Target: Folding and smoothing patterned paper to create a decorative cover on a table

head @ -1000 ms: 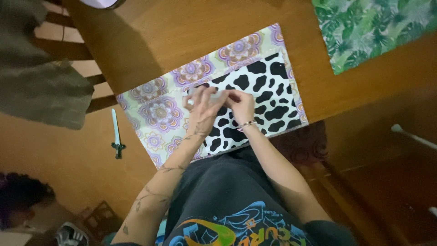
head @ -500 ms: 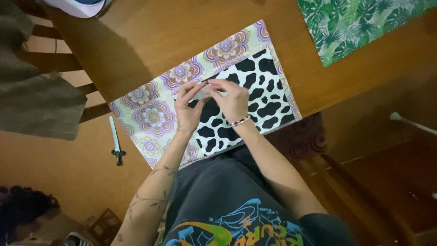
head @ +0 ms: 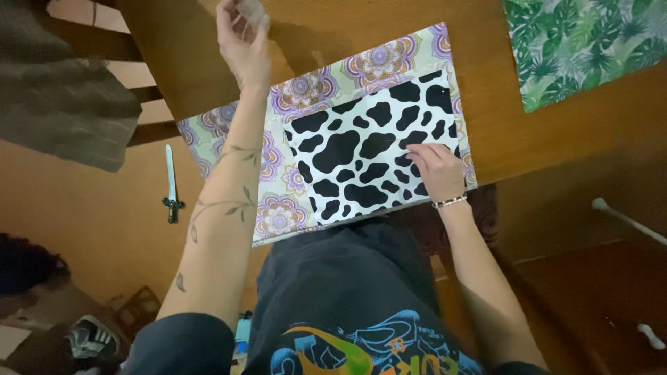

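1. Surface: brown wooden counter [head: 542, 132], seen from above; its near edge meets the person's lap
2. On the counter: a purple-and-cream mandala-patterned sheet [head: 326, 83], lying at a slant, its lower left corner overhanging the counter edge; on top of it, a black-and-white cow-patterned sheet [head: 361, 153], covering the right part of the patterned sheet
3. Far right corner of the counter: a green leaf-patterned sheet [head: 583, 48], cut off by the top and right borders, well apart from the other sheets
4. Room: orange-brown floor [head: 90, 243] left of the counter; on it a small toy sword [head: 171, 184] with a dark hilt; a shoe [head: 90, 338] at the lower left; a grey cloth [head: 59, 97] draped over a wooden chair at the upper left
5. Hard to make out: dark objects at the far left edge, blurred; a white rod at the right edge, partly cut off
6. Left hand [head: 243, 42]: raised over the far edge of the counter, clear of both sheets, fingers drawn together; it seems to pinch something small and pale, too blurred to tell what
7. Right hand [head: 434, 170]: resting on the lower right part of the cow-patterned sheet, fingers [head: 415, 149] laid flat and close together, pressing it down; bracelet at the wrist
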